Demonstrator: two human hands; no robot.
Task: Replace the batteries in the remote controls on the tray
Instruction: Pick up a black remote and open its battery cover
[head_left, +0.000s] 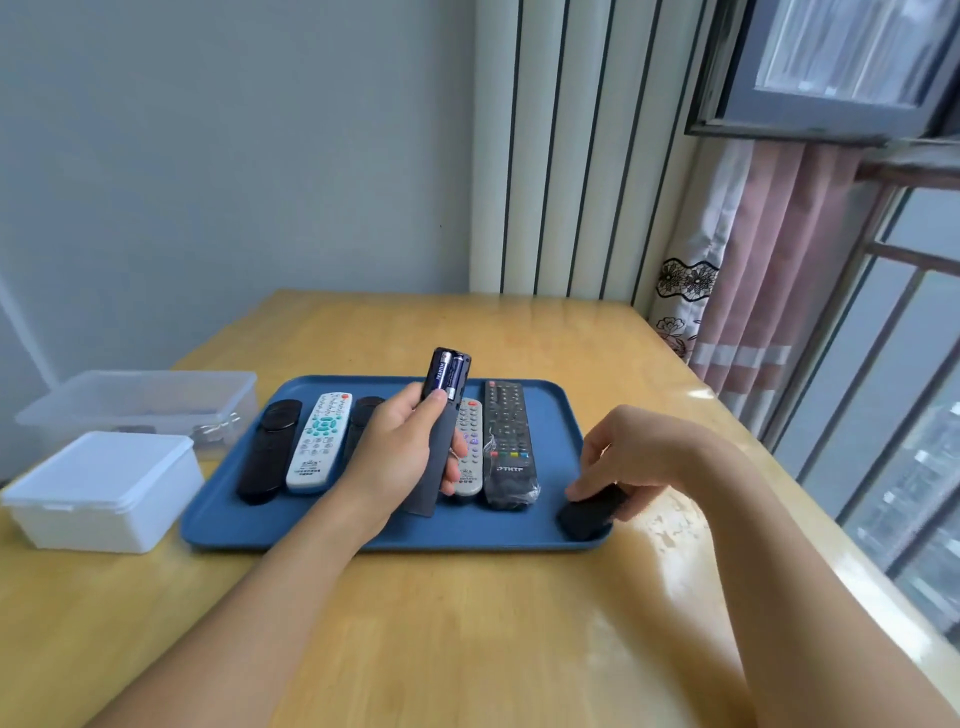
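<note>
Far left, on the yellow wooden table (467, 623): opaque white lidded plastic box (104, 491) w/ a clear plastic tub (140, 402) behind it. Judged to be battery storage, kept off the tray for reach; contents not legible.

Blue rectangular plastic tray (322, 525) holds the remotes in a row, button side up, prob. so none gets skipped: slim black remote (267, 452); white remote with teal buttons (319, 441), label at its base too small to read; second black remote (363, 415), mostly hidden behind the hand; grey-white remote (469, 452); long black remote in clear wrap (506, 441), lettering reads approx. "TKTF".

Left hand (400, 457) grips a dark grey slim remote (441, 441), fingers curled round the body, thumb near the open bay. Held upright, back facing the camera, so the cells show. Two cells (445, 375) seated in the bay; one reads "HUATAI", approx.

Right hand (631, 452) rests, fingers bent, on a small black cover piece (589, 512) at the tray's right near corner, fingertips touching it; full grip cannot be confirmed. Judged to be the battery door.
</note>
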